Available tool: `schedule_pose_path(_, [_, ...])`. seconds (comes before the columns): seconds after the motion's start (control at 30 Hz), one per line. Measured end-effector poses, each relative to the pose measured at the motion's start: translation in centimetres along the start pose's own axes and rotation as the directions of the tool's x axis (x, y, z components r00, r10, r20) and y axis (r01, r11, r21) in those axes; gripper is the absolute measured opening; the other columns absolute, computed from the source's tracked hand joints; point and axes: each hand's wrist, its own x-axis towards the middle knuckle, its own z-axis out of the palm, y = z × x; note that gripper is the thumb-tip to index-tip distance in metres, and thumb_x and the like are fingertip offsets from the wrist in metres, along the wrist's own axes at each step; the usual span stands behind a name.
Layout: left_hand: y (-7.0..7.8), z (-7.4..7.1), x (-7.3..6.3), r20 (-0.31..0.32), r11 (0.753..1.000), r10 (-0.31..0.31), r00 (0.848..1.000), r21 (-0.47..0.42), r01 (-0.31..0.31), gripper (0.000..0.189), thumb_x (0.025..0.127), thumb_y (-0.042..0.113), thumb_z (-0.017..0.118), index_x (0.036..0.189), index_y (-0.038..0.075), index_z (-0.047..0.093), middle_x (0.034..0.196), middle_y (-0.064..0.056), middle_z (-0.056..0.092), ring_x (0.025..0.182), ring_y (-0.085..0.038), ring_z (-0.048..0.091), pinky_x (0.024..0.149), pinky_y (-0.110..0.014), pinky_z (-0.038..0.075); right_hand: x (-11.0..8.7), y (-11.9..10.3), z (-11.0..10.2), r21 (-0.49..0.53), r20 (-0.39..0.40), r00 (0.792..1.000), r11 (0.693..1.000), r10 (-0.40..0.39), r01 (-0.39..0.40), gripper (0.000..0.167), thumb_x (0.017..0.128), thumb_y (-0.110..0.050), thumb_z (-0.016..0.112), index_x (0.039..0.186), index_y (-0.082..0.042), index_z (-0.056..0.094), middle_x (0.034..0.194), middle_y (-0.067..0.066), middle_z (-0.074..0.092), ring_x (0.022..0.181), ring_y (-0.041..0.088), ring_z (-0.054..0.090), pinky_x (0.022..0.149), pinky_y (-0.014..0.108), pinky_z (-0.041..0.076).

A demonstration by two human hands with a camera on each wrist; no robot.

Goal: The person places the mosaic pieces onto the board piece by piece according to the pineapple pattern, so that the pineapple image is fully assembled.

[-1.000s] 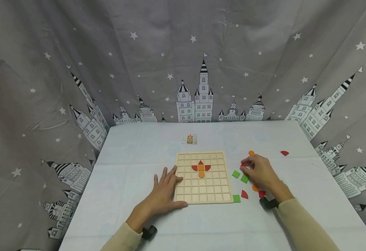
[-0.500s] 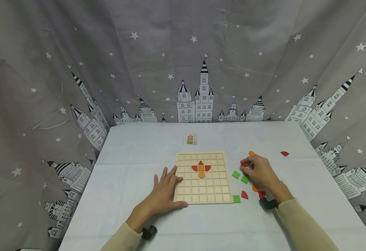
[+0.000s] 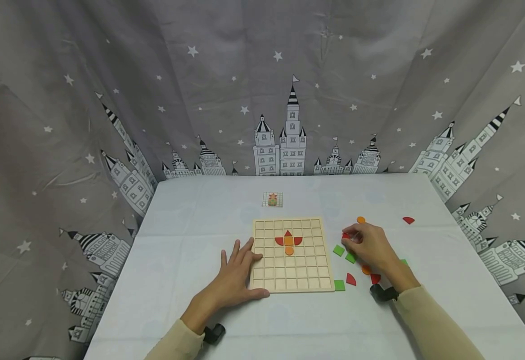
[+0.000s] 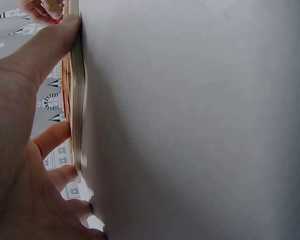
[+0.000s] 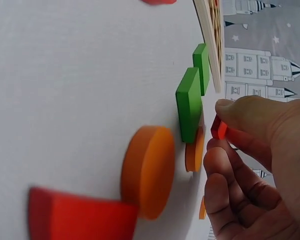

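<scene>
My left hand [image 3: 235, 277] rests with spread fingers along the left edge of a square wooden grid board [image 3: 267, 275], its thumb at the near left corner. On the board, an orange square [image 3: 288, 241] has a red triangle [image 3: 288, 233] above it. Red quarter-circles [image 3: 279, 241] flank the square, and an orange disc [image 3: 290, 251] lies below. Right of the board, my right hand [image 3: 372, 245] pinches a small red piece [image 5: 219, 128] between thumb and fingers. Most of that piece is hidden by the fingers. Green squares [image 3: 338, 250] lie just under this hand.
Around the right hand lie more loose pieces: an orange disc [image 3: 361, 219], a red quarter-circle [image 3: 351, 279], a green square [image 3: 339, 285] by the board's corner. Farther right is another red quarter-circle [image 3: 408, 220]. A small pattern card [image 3: 273, 199] lies behind the board.
My right hand has shifted slightly left toward the board with the red piece in its fingers. The left hand and the board have not moved.
</scene>
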Motion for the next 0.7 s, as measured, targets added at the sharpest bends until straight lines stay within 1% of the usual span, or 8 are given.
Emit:
schedule_pose_path(0.13, [0.0, 0.0, 0.0, 0.000, 1.000, 0.000, 1.000, -0.002, 0.000, 0.100, 0.089, 0.066, 0.097, 0.162, 0.009, 0.057, 0.197, -0.019, 0.017, 0.181, -0.060, 0.008, 0.134, -0.095, 0.004, 0.0, -0.3, 0.2, 0.015, -0.003, 1.000, 1.000, -0.024, 0.024, 0.032, 0.103, -0.017, 0.092, 0.132, -0.005, 0.084, 0.108, 0.006, 0.083, 0.091, 0.017, 0.068, 0.080, 0.019, 0.058])
schedule_pose_path(0.37, [-0.1, 0.1, 0.0, 0.000, 1.000, 0.000, 1.000, -0.002, 0.000, 0.100, 0.089, 0.066, 0.096, 0.161, 0.009, 0.057, 0.197, -0.019, 0.017, 0.181, -0.059, 0.008, 0.134, -0.094, 0.003, 0.1, -0.7, 0.6, 0.012, -0.021, 0.995, 0.995, -0.097, 0.098, 0.031, 0.100, -0.015, 0.094, 0.128, -0.003, 0.085, 0.101, 0.004, 0.082, 0.087, 0.014, 0.068, 0.078, 0.020, 0.059])
schedule_pose_path(0.57, [-0.1, 0.1, 0.0, -0.003, 1.000, 0.003, 1.000, -0.002, -0.003, 0.100, 0.088, 0.066, 0.096, 0.161, 0.009, 0.057, 0.196, -0.020, 0.018, 0.181, -0.060, 0.009, 0.134, -0.095, 0.004, 0.0, -1.3, 0.7, 0.015, -0.023, 0.992, 0.992, -0.124, 0.124, 0.032, 0.099, -0.014, 0.095, 0.127, -0.003, 0.086, 0.107, 0.006, 0.084, 0.088, 0.013, 0.072, 0.080, 0.020, 0.062])
schedule_pose_path(0.7, [-0.1, 0.0, 0.1, 0.000, 1.000, 0.003, 1.000, 0.001, -0.003, 0.100, 0.089, 0.066, 0.096, 0.161, 0.009, 0.057, 0.196, -0.020, 0.018, 0.181, -0.060, 0.009, 0.134, -0.095, 0.004, 0.0, -1.8, 1.0, 0.043, -0.014, 0.992, 0.991, -0.125, 0.125, 0.033, 0.097, -0.014, 0.096, 0.127, -0.005, 0.086, 0.107, 0.005, 0.084, 0.087, 0.012, 0.072, 0.080, 0.019, 0.062])
